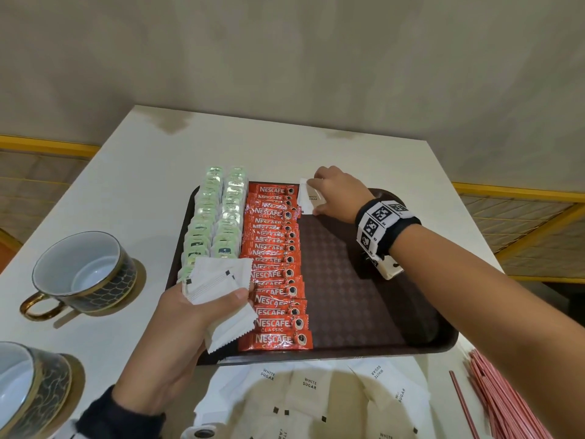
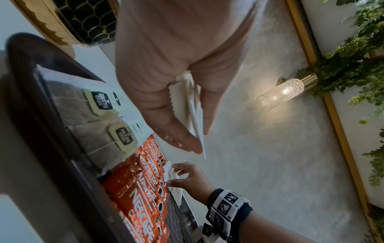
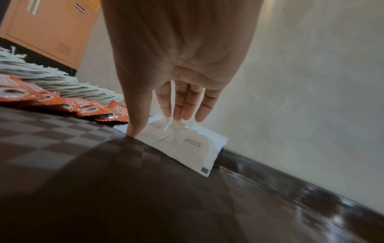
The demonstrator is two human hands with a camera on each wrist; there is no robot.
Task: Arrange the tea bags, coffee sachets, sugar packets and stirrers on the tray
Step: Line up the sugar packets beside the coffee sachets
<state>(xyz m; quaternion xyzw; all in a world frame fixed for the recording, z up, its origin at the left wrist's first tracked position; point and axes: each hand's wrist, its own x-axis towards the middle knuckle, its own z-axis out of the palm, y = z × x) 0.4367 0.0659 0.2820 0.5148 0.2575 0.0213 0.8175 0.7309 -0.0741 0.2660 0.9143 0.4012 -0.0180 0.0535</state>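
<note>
A dark brown tray [image 1: 364,296] holds two columns of green tea bags [image 1: 218,217] and a column of red coffee sachets [image 1: 275,264]. My right hand [image 1: 315,197] rests with straight fingers on white sugar packets [image 1: 306,201] at the tray's far edge, just right of the sachets. In the right wrist view its thumb touches the tray at the near edge of the sugar packets [image 3: 187,148]. My left hand [image 1: 215,296] grips a stack of sugar packets [image 1: 218,280] above the tray's near left part. Red stirrers [image 1: 500,400] lie on the table at the near right.
Loose sugar packets [image 1: 310,384] lie scattered on the white table [image 1: 285,144] in front of the tray. Two dark, gold-trimmed cups [image 1: 82,270] [image 1: 22,384] on saucers stand at the left. The tray's right half shows its bare checked surface.
</note>
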